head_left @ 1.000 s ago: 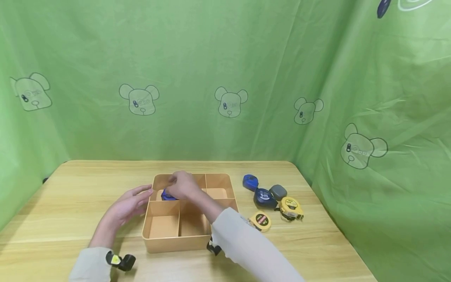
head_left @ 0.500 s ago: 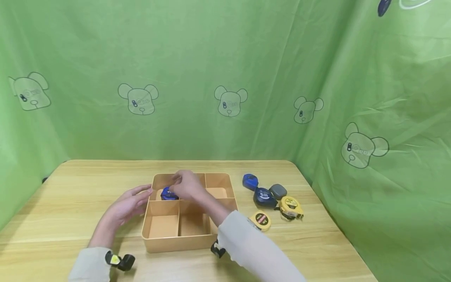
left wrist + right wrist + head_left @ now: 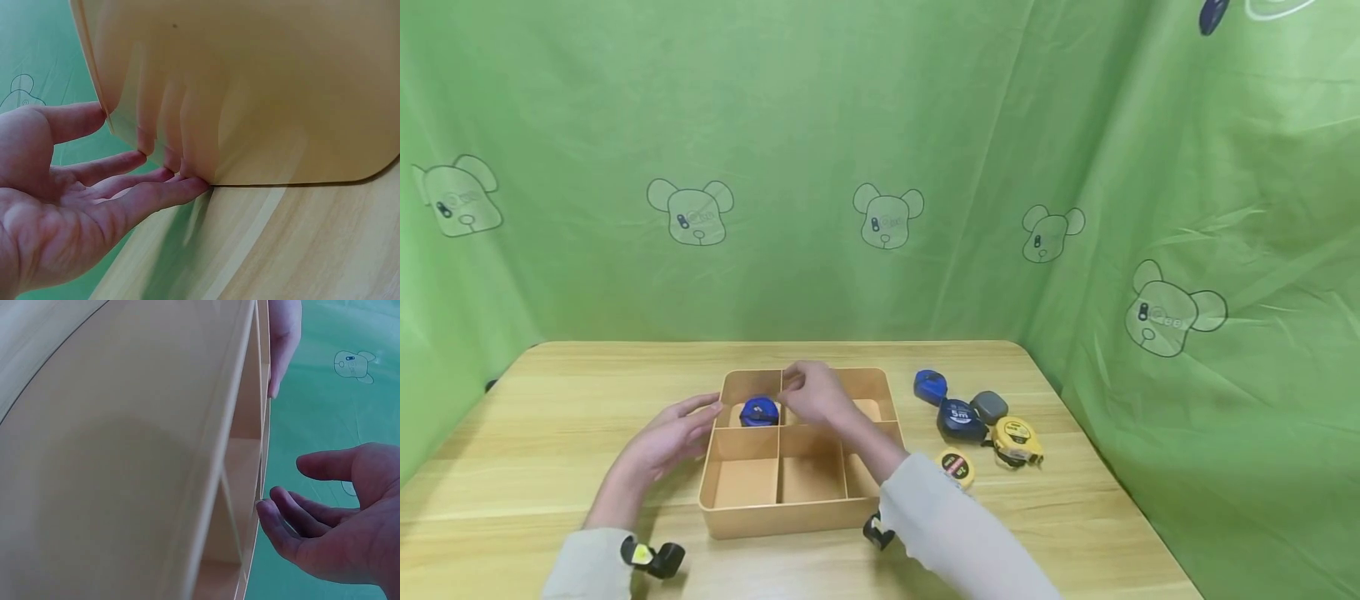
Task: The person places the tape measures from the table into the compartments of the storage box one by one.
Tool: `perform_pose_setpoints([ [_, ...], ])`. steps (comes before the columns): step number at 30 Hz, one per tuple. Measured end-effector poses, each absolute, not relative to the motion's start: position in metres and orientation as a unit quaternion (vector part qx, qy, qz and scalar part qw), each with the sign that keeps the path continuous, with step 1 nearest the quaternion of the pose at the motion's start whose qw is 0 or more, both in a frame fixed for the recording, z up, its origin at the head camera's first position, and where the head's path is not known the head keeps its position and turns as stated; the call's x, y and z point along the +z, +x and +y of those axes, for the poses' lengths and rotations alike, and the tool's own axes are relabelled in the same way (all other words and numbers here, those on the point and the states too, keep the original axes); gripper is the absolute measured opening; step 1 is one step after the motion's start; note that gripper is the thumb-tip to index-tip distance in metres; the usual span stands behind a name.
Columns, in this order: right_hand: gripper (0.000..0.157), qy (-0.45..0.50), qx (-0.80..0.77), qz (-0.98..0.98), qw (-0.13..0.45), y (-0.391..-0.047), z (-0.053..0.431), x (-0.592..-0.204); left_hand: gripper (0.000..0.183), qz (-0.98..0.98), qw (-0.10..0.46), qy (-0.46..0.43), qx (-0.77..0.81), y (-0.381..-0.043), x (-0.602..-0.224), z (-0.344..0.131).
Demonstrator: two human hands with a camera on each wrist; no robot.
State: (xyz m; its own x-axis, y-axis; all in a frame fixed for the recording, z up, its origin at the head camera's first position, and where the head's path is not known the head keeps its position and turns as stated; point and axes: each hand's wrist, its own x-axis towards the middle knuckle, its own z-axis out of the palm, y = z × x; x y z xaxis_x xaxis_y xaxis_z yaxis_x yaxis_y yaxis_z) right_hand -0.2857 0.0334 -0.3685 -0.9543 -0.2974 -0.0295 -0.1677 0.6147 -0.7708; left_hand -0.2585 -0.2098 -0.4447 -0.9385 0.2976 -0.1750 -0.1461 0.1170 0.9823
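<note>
A tan divided box (image 3: 778, 518) stands on the table with a blue tape measure (image 3: 759, 412) lying in its back left compartment. My left hand (image 3: 673, 435) is at the box's left side, its fairly straight fingertips touching the outer wall in the left wrist view. Over the back middle compartment is my right hand (image 3: 812, 394), right beside the divider next to the blue tape measure. In the right wrist view the fingers (image 3: 278, 531) of that hand are loosely bent, with nothing between them and the thumb.
To the right of the box lie a second blue tape measure (image 3: 930, 386), a dark blue one marked 5m (image 3: 961, 420), a grey one (image 3: 989, 407), a large yellow one (image 3: 1017, 442) and a small yellow one (image 3: 956, 467). Green curtains surround the wooden table (image 3: 625, 367).
My right hand has let go of the blue tape measure and moved right, from the back left compartment to over the back middle one. The left hand keeps its place at the box.
</note>
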Motion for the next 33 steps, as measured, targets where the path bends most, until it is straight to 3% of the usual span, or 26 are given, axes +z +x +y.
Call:
perform_pose_setpoints([
  [11, 0.025, -0.114, -0.447, 0.887, 0.007, -0.287, 0.046, -0.37, 0.077, 0.728, 0.167, 0.051, 0.663, -0.259, -0.444, -0.212],
  [21, 0.022, -0.107, -0.451, 0.886, -0.02, -0.289, 0.058, -0.367, 0.076, 0.727, 0.165, 0.051, 0.664, -0.259, -0.445, -0.211],
  [33, 0.032, -0.087, -0.472, 0.876, -0.047, -0.293, 0.087, -0.366, 0.074, 0.728, 0.163, 0.049, 0.664, -0.259, -0.446, -0.21],
])
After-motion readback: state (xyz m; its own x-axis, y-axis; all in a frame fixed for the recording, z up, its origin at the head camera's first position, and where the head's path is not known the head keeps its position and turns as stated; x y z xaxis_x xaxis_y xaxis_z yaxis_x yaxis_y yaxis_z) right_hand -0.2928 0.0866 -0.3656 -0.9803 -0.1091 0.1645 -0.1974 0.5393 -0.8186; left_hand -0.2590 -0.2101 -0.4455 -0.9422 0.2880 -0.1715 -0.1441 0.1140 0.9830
